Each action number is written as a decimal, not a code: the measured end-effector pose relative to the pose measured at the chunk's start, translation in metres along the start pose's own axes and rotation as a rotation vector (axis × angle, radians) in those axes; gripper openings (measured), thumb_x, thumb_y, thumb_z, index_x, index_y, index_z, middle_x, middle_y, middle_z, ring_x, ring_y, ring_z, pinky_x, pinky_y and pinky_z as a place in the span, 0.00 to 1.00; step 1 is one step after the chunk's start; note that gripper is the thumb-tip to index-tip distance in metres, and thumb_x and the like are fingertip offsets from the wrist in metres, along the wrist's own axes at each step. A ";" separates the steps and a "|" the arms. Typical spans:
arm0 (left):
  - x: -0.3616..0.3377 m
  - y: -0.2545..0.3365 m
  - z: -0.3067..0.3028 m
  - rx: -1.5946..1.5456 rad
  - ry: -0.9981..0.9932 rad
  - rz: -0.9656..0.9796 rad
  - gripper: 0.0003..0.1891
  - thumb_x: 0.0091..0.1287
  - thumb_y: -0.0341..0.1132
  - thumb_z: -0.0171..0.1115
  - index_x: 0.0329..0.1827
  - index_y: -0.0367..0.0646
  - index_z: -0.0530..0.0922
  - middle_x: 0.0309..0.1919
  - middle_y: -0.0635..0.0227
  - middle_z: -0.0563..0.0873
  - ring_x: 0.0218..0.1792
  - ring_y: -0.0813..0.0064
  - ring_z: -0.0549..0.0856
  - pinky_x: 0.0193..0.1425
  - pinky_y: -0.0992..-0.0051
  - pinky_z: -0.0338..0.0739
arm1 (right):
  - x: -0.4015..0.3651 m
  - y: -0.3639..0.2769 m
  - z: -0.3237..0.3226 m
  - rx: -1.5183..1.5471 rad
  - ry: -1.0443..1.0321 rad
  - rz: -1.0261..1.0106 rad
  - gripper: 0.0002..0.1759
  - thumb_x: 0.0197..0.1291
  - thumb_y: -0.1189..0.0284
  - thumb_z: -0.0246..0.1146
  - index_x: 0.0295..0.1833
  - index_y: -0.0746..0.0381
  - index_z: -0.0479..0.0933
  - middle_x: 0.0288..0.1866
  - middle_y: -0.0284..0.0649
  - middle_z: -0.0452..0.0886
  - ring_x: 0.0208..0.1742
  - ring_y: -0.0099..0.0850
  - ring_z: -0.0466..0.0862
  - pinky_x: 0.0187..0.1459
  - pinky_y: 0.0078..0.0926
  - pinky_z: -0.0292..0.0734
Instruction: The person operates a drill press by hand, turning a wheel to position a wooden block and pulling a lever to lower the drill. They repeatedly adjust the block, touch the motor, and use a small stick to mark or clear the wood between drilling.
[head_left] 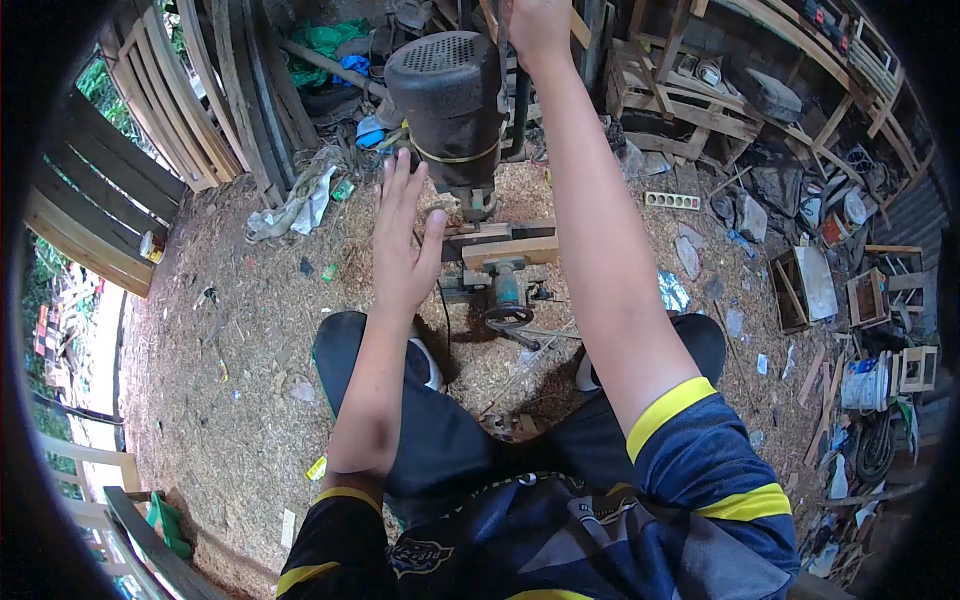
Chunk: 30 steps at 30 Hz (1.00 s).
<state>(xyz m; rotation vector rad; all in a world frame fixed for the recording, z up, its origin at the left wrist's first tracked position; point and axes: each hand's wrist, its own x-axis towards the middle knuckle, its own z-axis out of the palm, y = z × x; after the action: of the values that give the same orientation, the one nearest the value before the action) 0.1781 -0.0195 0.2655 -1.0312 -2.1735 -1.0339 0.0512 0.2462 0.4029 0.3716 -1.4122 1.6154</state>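
A drilling machine with a dark ribbed motor [445, 100] stands in front of me, a yellowish band round its lower part. Below its head a wooden piece [512, 252] lies level in a vise [507, 285] with a round handwheel [508, 317]. To the left of the motor my left hand [405, 240] is raised, fingers stretched and thumb apart, holding nothing. High at the top edge, my right hand [540, 35] is closed round what looks like the machine's lever [521, 105]; its fingers are partly cut off by the frame.
Sawdust and litter cover the ground [240, 330]. Wooden slats [160, 90] lean at the left. A rough wooden rack [690, 100] stands at the back right. A power strip [672, 200] and small wooden frames [805, 288] lie to the right.
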 end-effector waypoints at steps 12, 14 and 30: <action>0.020 0.000 0.019 -0.112 0.002 0.023 0.30 0.81 0.40 0.53 0.82 0.39 0.64 0.86 0.52 0.57 0.86 0.50 0.53 0.86 0.54 0.49 | -0.043 -0.021 -0.002 0.161 0.013 0.060 0.18 0.77 0.68 0.59 0.30 0.62 0.75 0.21 0.22 0.67 0.21 0.13 0.63 0.24 0.20 0.53; 0.021 0.003 0.018 -0.136 0.004 0.014 0.29 0.81 0.39 0.53 0.82 0.38 0.65 0.85 0.50 0.58 0.86 0.47 0.54 0.86 0.51 0.47 | -0.046 -0.022 -0.004 0.169 -0.005 0.084 0.18 0.78 0.67 0.60 0.31 0.62 0.75 0.21 0.22 0.67 0.21 0.12 0.63 0.24 0.19 0.53; 0.039 -0.017 0.025 0.067 0.010 0.096 0.32 0.83 0.40 0.45 0.87 0.40 0.53 0.88 0.49 0.49 0.87 0.49 0.48 0.87 0.49 0.37 | -0.071 -0.037 -0.007 0.106 0.002 0.010 0.21 0.75 0.65 0.63 0.28 0.59 0.69 0.20 0.22 0.65 0.21 0.12 0.62 0.24 0.20 0.52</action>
<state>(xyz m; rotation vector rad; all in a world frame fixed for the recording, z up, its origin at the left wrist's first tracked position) 0.1389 0.0101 0.2717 -1.0867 -2.1139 -0.9149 0.1197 0.2182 0.3713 0.4255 -1.3322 1.7023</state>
